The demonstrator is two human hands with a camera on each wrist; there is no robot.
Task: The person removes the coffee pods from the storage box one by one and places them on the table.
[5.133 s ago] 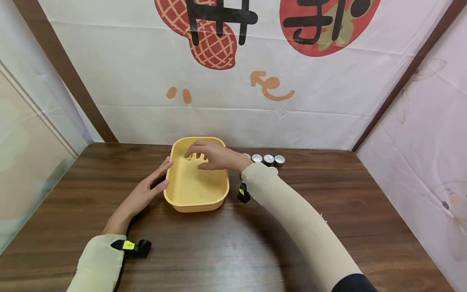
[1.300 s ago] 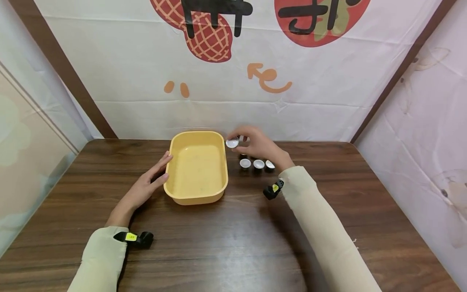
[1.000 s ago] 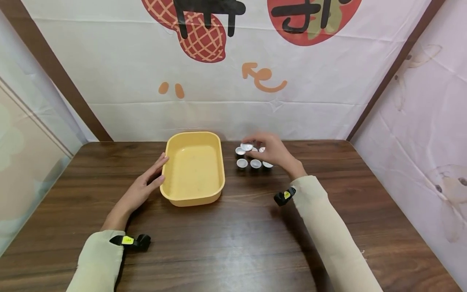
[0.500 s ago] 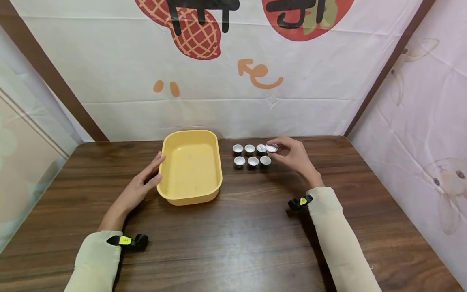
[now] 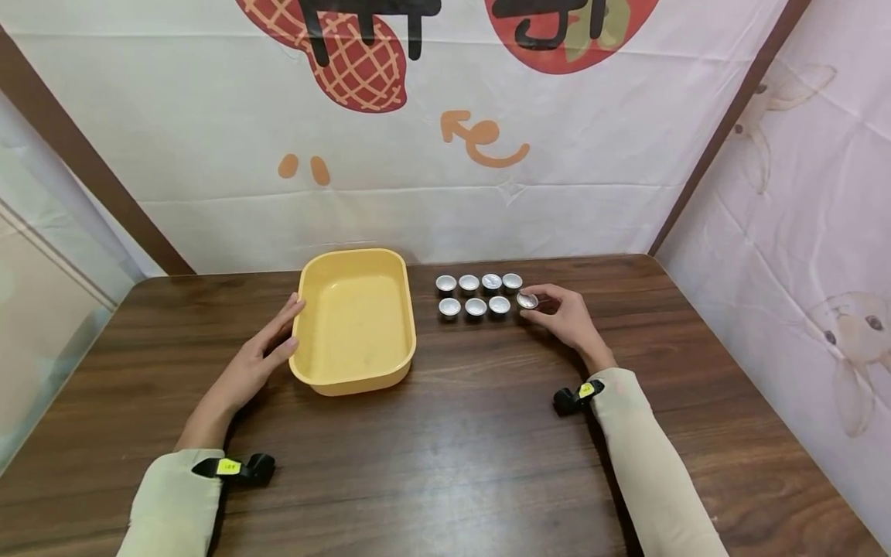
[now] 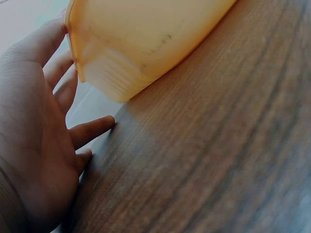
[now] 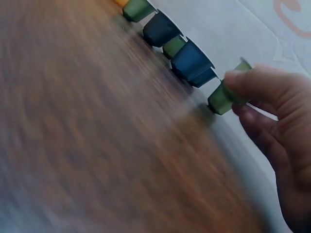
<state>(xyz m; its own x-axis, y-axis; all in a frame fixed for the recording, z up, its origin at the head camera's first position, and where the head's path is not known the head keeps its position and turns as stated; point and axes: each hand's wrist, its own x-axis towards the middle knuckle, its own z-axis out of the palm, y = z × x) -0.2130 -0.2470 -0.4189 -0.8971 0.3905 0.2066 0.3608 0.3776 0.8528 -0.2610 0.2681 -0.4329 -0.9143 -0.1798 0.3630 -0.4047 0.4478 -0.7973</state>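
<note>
In the head view, my right hand point(image 5: 567, 319) pinches a coffee capsule point(image 5: 527, 301) between thumb and fingers, at the right end of the front row. The right wrist view shows this capsule point(image 7: 222, 98) is green, its narrow end down at the tabletop. Several other capsules point(image 5: 476, 307) with silvery lids up stand in two rows to its left; dark blue point(image 7: 189, 60) and green sides show. My left hand point(image 5: 247, 367) has its fingers extended against the left rim of a yellow plastic bin point(image 5: 353, 379). In the left wrist view, fingertips touch the bin's edge point(image 6: 73, 46).
The brown wood-grain table point(image 5: 418, 480) meets a white printed backdrop point(image 5: 362, 216) behind the bin and capsules. A pale printed curtain point(image 5: 800, 255) hangs along the right side. No capsules show inside the bin.
My right hand has moved from inside the bin to the right, carrying a capsule past the back row to the front row's right end. My left hand stays at the bin's rim.
</note>
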